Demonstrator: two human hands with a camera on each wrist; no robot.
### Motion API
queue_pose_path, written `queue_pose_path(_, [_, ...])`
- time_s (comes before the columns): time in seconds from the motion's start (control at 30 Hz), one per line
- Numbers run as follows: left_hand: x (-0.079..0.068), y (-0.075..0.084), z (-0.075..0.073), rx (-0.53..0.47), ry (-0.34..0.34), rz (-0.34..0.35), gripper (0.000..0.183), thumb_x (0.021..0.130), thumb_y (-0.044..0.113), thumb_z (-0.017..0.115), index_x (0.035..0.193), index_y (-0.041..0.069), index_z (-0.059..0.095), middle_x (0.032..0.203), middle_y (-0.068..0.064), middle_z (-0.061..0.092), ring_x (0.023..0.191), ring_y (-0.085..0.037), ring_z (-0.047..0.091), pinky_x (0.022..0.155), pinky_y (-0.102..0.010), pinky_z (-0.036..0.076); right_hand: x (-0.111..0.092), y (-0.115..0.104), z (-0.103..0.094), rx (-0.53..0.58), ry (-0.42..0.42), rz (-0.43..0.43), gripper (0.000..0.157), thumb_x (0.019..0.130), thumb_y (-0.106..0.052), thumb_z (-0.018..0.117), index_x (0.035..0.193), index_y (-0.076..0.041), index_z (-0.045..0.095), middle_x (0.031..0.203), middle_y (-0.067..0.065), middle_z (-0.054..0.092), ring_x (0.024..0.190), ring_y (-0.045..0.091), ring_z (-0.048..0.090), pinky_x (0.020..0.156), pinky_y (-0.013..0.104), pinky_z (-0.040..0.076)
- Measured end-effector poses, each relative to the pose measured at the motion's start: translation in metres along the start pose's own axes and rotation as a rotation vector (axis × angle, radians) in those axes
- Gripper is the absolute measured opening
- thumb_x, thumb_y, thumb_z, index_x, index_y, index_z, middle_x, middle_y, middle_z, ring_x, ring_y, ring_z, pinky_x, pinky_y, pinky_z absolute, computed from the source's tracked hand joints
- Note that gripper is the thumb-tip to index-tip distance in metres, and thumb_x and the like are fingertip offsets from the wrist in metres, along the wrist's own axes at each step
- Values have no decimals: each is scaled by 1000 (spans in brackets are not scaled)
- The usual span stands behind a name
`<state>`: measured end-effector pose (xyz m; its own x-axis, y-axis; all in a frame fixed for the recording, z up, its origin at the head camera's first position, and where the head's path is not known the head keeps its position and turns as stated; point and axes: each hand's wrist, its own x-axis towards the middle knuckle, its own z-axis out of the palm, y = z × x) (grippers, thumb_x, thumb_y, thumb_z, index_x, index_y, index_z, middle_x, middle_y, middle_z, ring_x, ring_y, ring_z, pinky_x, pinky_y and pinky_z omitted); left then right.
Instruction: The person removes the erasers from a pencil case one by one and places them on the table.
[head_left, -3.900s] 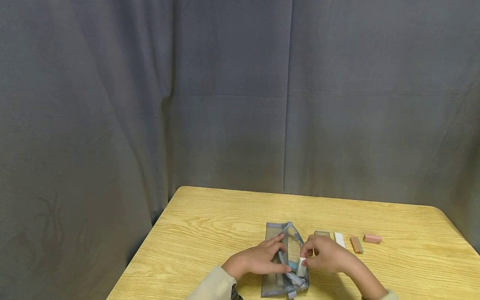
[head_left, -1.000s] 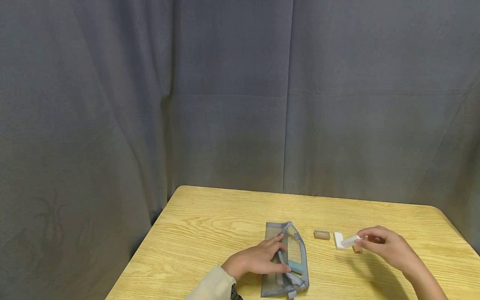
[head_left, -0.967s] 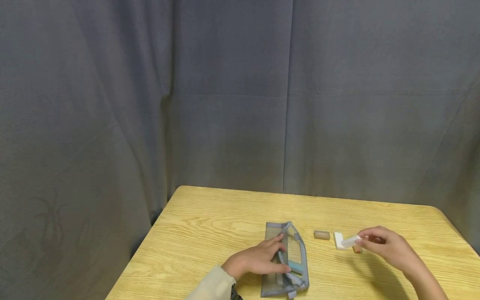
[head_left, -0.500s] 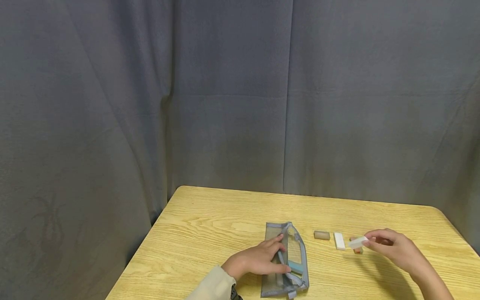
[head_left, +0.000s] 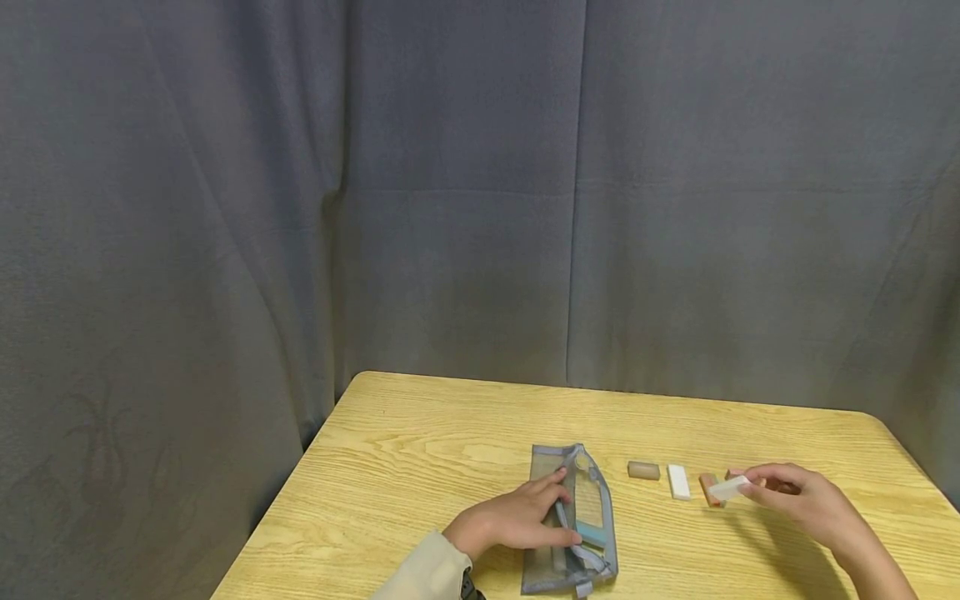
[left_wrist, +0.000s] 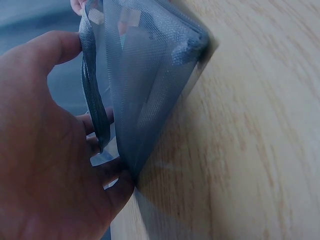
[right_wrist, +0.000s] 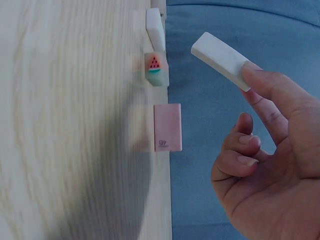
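Note:
My right hand (head_left: 810, 508) pinches a white eraser (right_wrist: 217, 57) between thumb and index finger, tilted above the table; the other fingers curl free. Beneath it in the head view lies an orange eraser (head_left: 707, 486), partly covered, with a pink eraser (right_wrist: 168, 127) just beyond. The right wrist view shows a watermelon picture on one eraser (right_wrist: 156, 69). My left hand (head_left: 513, 518) holds a grey mesh pencil pouch (head_left: 550, 575) by its zip edge (left_wrist: 89, 75), thumb and fingers spread along the gaping mouth. A teal item (head_left: 591, 533) shows inside the pouch.
A greyish-brown eraser (head_left: 643, 471) and a second white eraser (head_left: 678, 482) lie in the row right of the pouch. The wooden table (head_left: 450, 425) ends before a grey curtain (head_left: 465, 208). A dark band (head_left: 469, 586) circles the left wrist.
The right hand was at the pouch mouth with a white eraser; it has since carried the eraser right, past the lying white eraser to above the orange one. The left hand stays put.

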<state>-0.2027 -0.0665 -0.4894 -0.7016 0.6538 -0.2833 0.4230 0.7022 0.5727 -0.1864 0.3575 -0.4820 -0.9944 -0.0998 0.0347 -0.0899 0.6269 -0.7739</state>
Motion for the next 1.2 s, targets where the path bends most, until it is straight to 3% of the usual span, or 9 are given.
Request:
queue_pose_path(0.33, [0, 0, 0, 1, -1, -2, 55, 98, 64, 49, 141, 30, 46, 170, 9, 7, 155, -25, 18, 117, -49, 33, 0, 14, -7, -60, 8, 31, 31, 98, -27, 70, 114, -1, 72, 82, -3, 57, 74, 5, 47, 62, 25, 42])
queue_pose_path(0.6, [0, 0, -1, 1, -3, -17, 58, 97, 67, 48, 143, 31, 45, 170, 10, 7, 155, -26, 17, 118, -51, 32, 0, 20, -8, -16, 9, 31, 31, 97, -25, 71, 113, 1, 72, 76, -3, 53, 69, 8, 46, 59, 26, 41])
queue_pose_path(1.2, [-2, 3, -1, 2, 0, -15, 54, 98, 65, 50, 141, 32, 46, 170, 10, 8, 155, -24, 19, 117, -48, 34, 2, 28, -9, -61, -19, 79, 39, 96, -34, 71, 116, -1, 72, 76, -1, 51, 68, 10, 44, 57, 27, 38])
